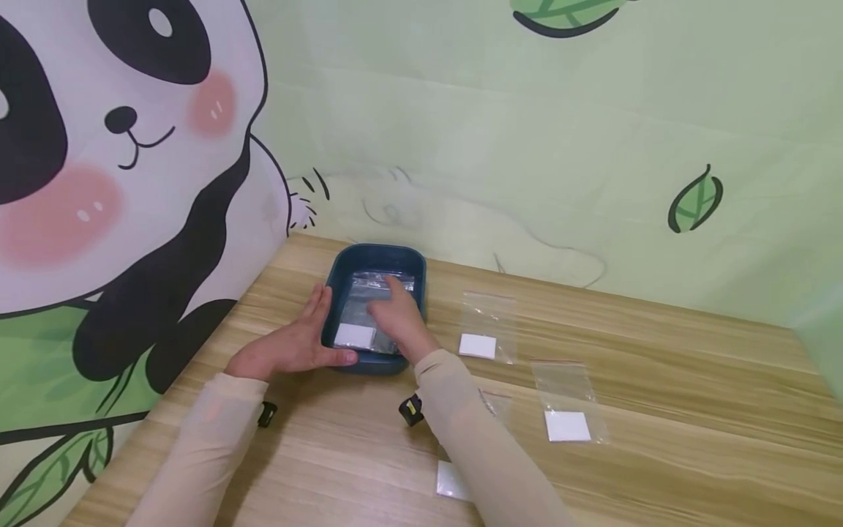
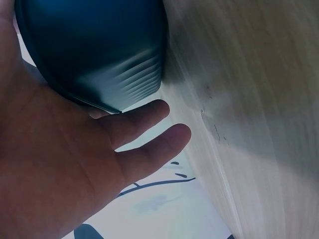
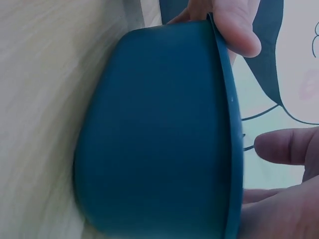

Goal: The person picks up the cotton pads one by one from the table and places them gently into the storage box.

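Note:
A deep blue plastic box with rounded corners stands on the wooden table. Inside it lies a clear zip bag with a white card at its near end. My left hand rests at the box's near left corner, straight fingers along the side and thumb at the near rim; in the left wrist view two fingers stretch out beside the ribbed wall. Over the box, my right hand reaches in with its index finger extended onto the bag's far part. The other right fingers are mostly hidden.
To the right of the box lie a clear bag with a white card and another bag with a white card. One more bagged card is partly under the right sleeve. Behind the table hangs a panda-printed backdrop.

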`<state>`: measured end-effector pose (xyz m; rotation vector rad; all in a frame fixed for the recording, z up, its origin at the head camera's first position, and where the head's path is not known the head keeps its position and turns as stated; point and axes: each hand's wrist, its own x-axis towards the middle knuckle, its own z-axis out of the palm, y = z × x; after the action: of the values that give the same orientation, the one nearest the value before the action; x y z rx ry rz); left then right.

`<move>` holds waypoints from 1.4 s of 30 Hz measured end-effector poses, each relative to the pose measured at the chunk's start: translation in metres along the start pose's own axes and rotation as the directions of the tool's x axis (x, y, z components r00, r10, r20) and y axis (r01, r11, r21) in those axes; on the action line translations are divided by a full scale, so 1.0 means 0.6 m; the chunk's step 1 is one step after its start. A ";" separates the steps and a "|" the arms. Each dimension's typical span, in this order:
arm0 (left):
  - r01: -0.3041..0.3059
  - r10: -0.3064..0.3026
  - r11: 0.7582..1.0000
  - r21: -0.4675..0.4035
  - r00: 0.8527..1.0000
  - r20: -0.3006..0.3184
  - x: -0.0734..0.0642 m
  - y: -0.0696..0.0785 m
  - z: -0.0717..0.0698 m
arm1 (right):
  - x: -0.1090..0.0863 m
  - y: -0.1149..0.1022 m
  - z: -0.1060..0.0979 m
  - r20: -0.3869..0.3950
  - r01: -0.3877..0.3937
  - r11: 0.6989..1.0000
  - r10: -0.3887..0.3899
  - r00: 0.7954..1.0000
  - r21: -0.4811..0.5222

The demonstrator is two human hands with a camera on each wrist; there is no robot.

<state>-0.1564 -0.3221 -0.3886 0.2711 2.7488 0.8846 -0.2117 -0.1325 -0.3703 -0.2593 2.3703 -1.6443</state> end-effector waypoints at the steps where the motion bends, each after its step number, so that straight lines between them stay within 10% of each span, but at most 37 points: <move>1: 0.003 -0.003 1.000 0.000 1.000 0.001 0.000 0.000 0.000 | -0.001 0.000 -0.002 0.000 0.012 1.000 -0.012 1.000 -0.008; 16: 0.010 -0.010 1.000 -0.004 1.000 0.005 0.000 0.002 0.001 | -0.022 -0.008 -0.082 -0.026 0.220 0.968 -0.225 0.974 -0.122; 42: -0.023 0.023 1.000 0.001 1.000 -0.005 0.000 0.000 0.002 | -0.090 0.052 -0.267 -0.119 0.131 0.991 -0.134 0.984 -0.039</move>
<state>-0.1564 -0.3214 -0.3893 0.3021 2.7559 0.8912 -0.2081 0.0369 -0.3405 -0.3390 2.5195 -1.7287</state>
